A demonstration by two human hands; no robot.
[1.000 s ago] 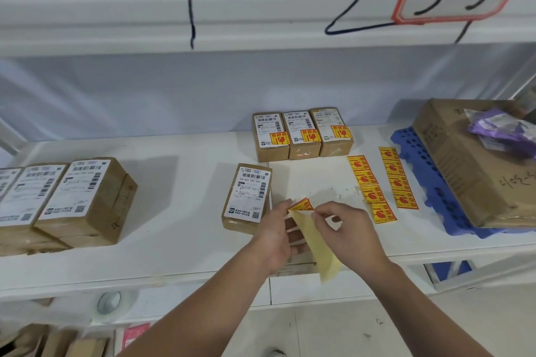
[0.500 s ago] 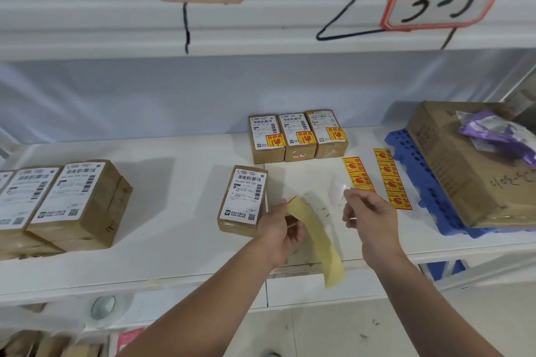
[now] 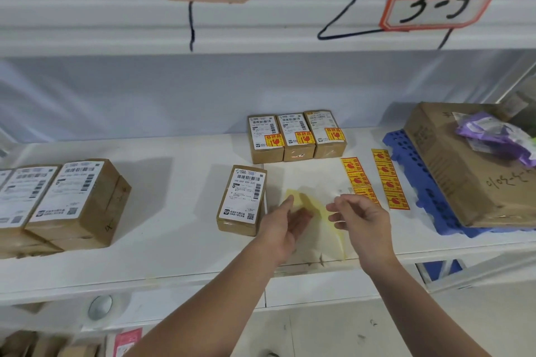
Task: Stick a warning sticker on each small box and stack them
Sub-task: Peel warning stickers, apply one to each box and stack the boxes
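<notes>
A small brown box (image 3: pixel 242 204) with a white shipping label and no warning sticker lies on the white shelf (image 3: pixel 179 211). Just right of it is my left hand (image 3: pixel 285 223), fingers stretched out, with an empty yellow backing strip (image 3: pixel 329 229) against its palm side and draping onto the shelf. My right hand (image 3: pixel 361 219) hovers beside the strip with its fingers apart, and I see no sticker in it. Two strips of orange-yellow warning stickers (image 3: pixel 359 181) (image 3: pixel 390 182) lie to the right. Three stickered boxes (image 3: pixel 297 136) stand in a row behind.
Larger labelled boxes (image 3: pixel 78 203) are stacked at the left. A big carton (image 3: pixel 464 171) with a purple bag (image 3: pixel 499 136) on top rests on a blue plastic pallet (image 3: pixel 412 182) at the right. The upper shelf carries hand-written signs.
My hands, which were together peeling at the strip's end, have parted. The right hand pulled away to the right, the left hand's fingers spread, and the strip sank towards the shelf.
</notes>
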